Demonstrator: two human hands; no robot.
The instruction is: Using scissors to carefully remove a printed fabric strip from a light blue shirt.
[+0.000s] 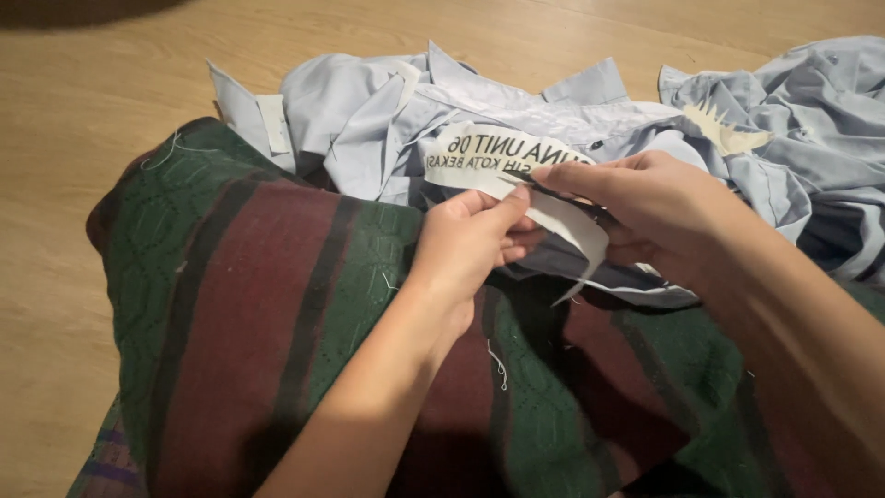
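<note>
Clearly, a white cloth patch (516, 171) with dark printed lettering is being worked loose from a light blue shirt (387, 115) that is heaped at the far middle of the scene. The patch is pinched at its near edge by the left hand (470, 240), thumb and forefinger pressed together on the cloth. The right hand (645, 207) is closed around a thin dark tool (553, 192), whose kind cannot be told; its tip is laid against the patch, just beside the left fingertips.

As far as can be judged, the work is partly done: the near right end of the patch is already lifted free and hangs down as a loose strip, while the far left part, where the lettering is seen, is apparently still held on the shirt. That remaining seam is judged to be what is left.

The long axis of the patch is set from far left to near right, with the free end pointed down and towards the near right. The lettering is seen upside down from the wearer's side.

A second light blue garment (802, 120) is lain crumpled at the far right. A dark green and maroon striped cloth (249, 314) is spread over the lap, and a wooden floor (64, 138) is seen around it.
</note>
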